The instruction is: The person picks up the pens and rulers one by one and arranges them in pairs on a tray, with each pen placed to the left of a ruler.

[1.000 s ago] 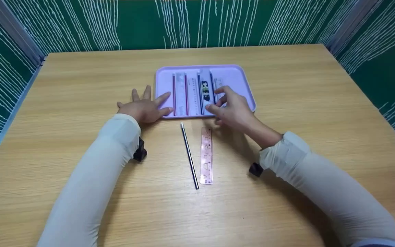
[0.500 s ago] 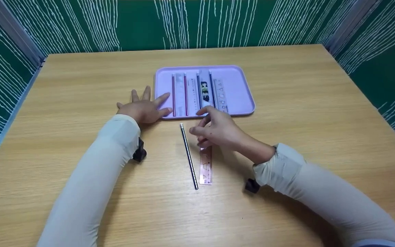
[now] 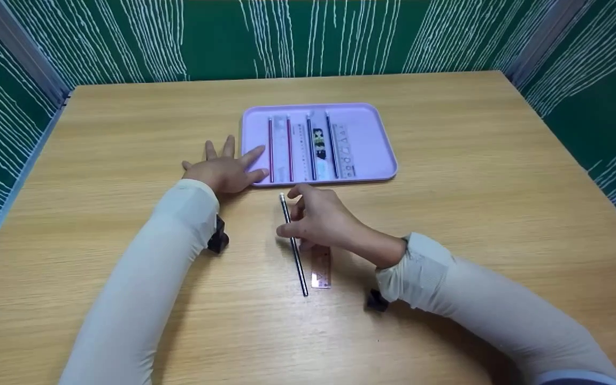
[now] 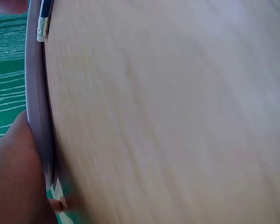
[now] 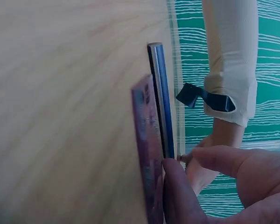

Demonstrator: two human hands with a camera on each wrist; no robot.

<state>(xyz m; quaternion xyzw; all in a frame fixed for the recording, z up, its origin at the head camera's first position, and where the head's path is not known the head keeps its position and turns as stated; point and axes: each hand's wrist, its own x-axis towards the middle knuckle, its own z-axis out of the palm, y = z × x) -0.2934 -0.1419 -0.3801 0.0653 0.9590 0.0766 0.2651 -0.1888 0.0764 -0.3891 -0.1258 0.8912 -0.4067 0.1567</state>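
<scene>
**Right hand lowered onto the pencil beside the pink ruler**

From the right wrist view, the thumb tip is seen pressed against the dark pencil (image 5: 162, 112) where it lies edge to edge with the pink ruler (image 5: 147, 154); the head view shows only curled fingers of the right hand (image 3: 321, 222) covering both on the wooden table (image 3: 474, 176). The left hand (image 3: 222, 170) is laid flat, fingers spread, its fingertips touching the lilac tray (image 3: 372, 133); the tray's thin rounded rim is seen close in the left wrist view. A second earlier, the right hand was held over the tray's near edge. Slim pencils and translucent rulers are lined up in the smooth plastic tray.
</scene>
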